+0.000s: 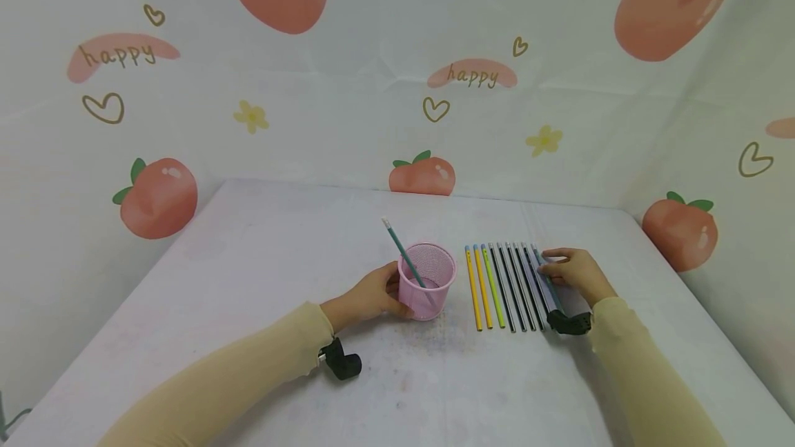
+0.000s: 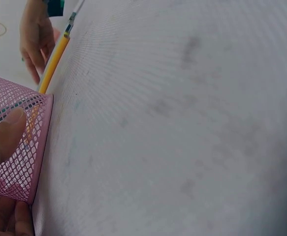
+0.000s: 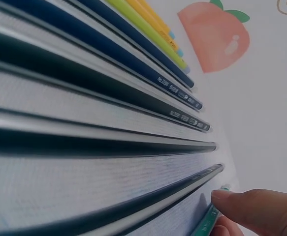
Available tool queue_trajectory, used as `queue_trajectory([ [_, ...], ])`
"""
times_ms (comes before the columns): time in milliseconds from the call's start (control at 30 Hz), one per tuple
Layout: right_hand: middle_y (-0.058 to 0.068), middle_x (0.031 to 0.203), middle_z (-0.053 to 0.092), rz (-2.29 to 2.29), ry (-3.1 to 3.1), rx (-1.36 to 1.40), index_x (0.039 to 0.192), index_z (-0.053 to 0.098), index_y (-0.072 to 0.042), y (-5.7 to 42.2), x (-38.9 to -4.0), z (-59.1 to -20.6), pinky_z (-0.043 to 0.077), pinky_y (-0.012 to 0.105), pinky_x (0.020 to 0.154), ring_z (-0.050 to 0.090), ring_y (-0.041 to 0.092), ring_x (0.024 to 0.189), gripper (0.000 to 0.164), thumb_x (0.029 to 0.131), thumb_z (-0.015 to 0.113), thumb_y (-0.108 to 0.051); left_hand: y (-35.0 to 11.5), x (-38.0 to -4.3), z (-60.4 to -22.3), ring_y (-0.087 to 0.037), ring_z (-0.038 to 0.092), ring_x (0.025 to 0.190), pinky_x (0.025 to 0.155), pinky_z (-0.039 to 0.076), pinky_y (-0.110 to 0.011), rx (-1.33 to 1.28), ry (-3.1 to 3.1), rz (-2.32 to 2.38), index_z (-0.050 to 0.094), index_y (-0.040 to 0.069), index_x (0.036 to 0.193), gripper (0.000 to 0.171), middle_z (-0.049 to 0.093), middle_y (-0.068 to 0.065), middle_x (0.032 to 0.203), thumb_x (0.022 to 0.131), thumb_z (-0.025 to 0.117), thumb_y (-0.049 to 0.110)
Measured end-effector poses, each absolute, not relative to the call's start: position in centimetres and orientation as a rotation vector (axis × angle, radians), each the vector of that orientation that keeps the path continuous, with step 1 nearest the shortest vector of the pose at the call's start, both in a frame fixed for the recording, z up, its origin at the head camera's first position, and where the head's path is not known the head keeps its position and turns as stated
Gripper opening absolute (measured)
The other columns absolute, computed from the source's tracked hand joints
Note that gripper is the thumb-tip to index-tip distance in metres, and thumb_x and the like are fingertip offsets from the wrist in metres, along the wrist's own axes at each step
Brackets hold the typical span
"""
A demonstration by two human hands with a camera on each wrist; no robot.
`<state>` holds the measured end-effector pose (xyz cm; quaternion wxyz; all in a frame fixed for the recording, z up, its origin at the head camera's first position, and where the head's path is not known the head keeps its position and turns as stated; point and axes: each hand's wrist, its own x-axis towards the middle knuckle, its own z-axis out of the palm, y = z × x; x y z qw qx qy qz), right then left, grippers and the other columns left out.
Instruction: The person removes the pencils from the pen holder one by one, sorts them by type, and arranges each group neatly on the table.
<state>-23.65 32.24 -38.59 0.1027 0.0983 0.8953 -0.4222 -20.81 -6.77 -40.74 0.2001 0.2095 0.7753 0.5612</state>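
My left hand (image 1: 373, 293) grips the side of a pink mesh pencil cup (image 1: 422, 306), which stands upright on the table. In the left wrist view its thumb presses on the mesh cup (image 2: 15, 169). One teal pencil (image 1: 397, 243) leans inside, its end sticking up past the rim. To the right lies a row of pencils: two yellow pencils (image 1: 474, 288), a lime pencil (image 1: 494, 288) and several dark pencils (image 1: 511, 288). At the row's right end my right hand (image 1: 577, 274) pinches a green pencil (image 3: 208, 219) near its far end, thumb on top and fingers beneath.
A white cloth covers the table (image 1: 261, 240). Behind it hangs a white backdrop (image 1: 348, 88) printed with peaches, hearts and flowers. Each wrist wears a black camera, such as the left wrist camera (image 1: 344, 361).
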Motion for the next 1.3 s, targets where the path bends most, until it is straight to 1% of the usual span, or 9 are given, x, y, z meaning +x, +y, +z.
queue_trajectory([
  [133, 0.034, 0.132, 0.051, -1.292, 2.625, 0.315, 0.138, 0.043, 0.010, 32.2, -23.6, -38.4, 0.055, 0.018, 0.069, 0.062, 0.003, 0.075, 0.063, 0.087, 0.070, -0.014, -6.8, -20.8, -40.8, -0.030, 0.047, 0.132, 0.111, 0.038, -0.043, 0.588, 2.155, 1.579, 0.035, 0.001, 0.145, 0.085, 0.051, -0.015, 0.141, 0.072, 0.080, -0.001],
  [333, 0.032, 0.129, 0.052, -1.383, 2.629, 0.303, 0.138, 0.042, 0.009, 31.6, -23.7, -37.5, 0.055, 0.016, 0.069, 0.062, 0.002, 0.076, 0.057, 0.092, 0.065, -0.015, -6.8, -20.9, -40.9, -0.030, 0.047, 0.132, 0.111, 0.038, -0.043, 0.590, 2.151, 1.579, 0.035, 0.000, 0.145, 0.086, 0.051, -0.015, 0.141, 0.072, 0.080, 0.000],
  [467, 0.031, 0.131, 0.051, -1.435, 2.638, 0.245, 0.139, 0.042, 0.008, 31.2, -23.7, -36.8, 0.055, 0.014, 0.073, 0.062, 0.002, 0.083, 0.056, 0.093, 0.063, -0.016, -6.9, -20.9, -40.9, -0.030, 0.047, 0.132, 0.112, 0.037, -0.043, 0.577, 2.155, 1.573, 0.035, 0.001, 0.145, 0.086, 0.050, -0.014, 0.141, 0.072, 0.081, 0.001],
  [633, 0.024, 0.125, 0.054, -1.513, 2.643, 0.152, 0.141, 0.040, 0.007, 30.6, -23.6, -36.0, 0.055, 0.015, 0.078, 0.063, 0.001, 0.087, 0.055, 0.095, 0.060, -0.016, -6.8, -21.0, -41.0, -0.029, 0.047, 0.132, 0.111, 0.038, -0.043, 0.554, 2.165, 1.568, 0.036, 0.003, 0.145, 0.087, 0.051, -0.012, 0.141, 0.072, 0.081, 0.001],
  [833, 0.013, 0.114, 0.057, -1.651, 2.633, 0.088, 0.141, 0.039, 0.008, 29.3, -23.5, -34.9, 0.054, 0.013, 0.078, 0.062, -0.004, 0.084, 0.056, 0.096, 0.060, -0.019, -6.8, -21.0, -41.0, -0.028, 0.047, 0.132, 0.111, 0.038, -0.043, 0.543, 2.166, 1.571, 0.036, 0.004, 0.146, 0.087, 0.052, -0.010, 0.141, 0.071, 0.081, 0.000],
  [967, 0.002, 0.106, 0.056, -1.766, 2.590, 0.050, 0.139, 0.039, 0.007, 28.1, -23.5, -34.3, 0.054, 0.013, 0.079, 0.061, -0.002, 0.085, 0.058, 0.096, 0.061, -0.023, -6.8, -21.0, -40.9, -0.028, 0.047, 0.132, 0.111, 0.038, -0.043, 0.555, 2.158, 1.575, 0.035, 0.004, 0.146, 0.088, 0.051, -0.011, 0.141, 0.071, 0.081, 0.000],
  [1067, -0.002, 0.103, 0.056, -1.839, 2.569, -0.016, 0.136, 0.043, 0.003, 27.1, -23.4, -33.9, 0.053, 0.013, 0.081, 0.062, 0.000, 0.089, 0.053, 0.095, 0.061, -0.025, -6.9, -21.0, -40.9, -0.028, 0.047, 0.132, 0.111, 0.038, -0.043, 0.560, 2.153, 1.580, 0.035, 0.003, 0.146, 0.088, 0.051, -0.011, 0.141, 0.071, 0.081, -0.001],
  [1200, -0.003, 0.102, 0.056, -1.974, 2.514, -0.136, 0.131, 0.049, -0.005, 25.5, -23.2, -33.4, 0.053, 0.015, 0.083, 0.063, 0.005, 0.094, 0.044, 0.094, 0.063, -0.022, -6.8, -21.0, -41.0, -0.029, 0.047, 0.132, 0.112, 0.037, -0.043, 0.559, 2.153, 1.585, 0.035, 0.003, 0.146, 0.088, 0.051, -0.011, 0.141, 0.071, 0.081, 0.000],
  [1300, 0.002, 0.107, 0.056, -2.066, 2.459, -0.256, 0.133, 0.048, -0.005, 24.1, -23.0, -33.1, 0.053, 0.017, 0.086, 0.063, 0.009, 0.099, 0.044, 0.094, 0.064, -0.017, -6.8, -21.0, -41.0, -0.029, 0.047, 0.132, 0.111, 0.038, -0.043, 0.556, 2.156, 1.584, 0.036, 0.003, 0.145, 0.087, 0.052, -0.011, 0.140, 0.071, 0.081, 0.000],
])
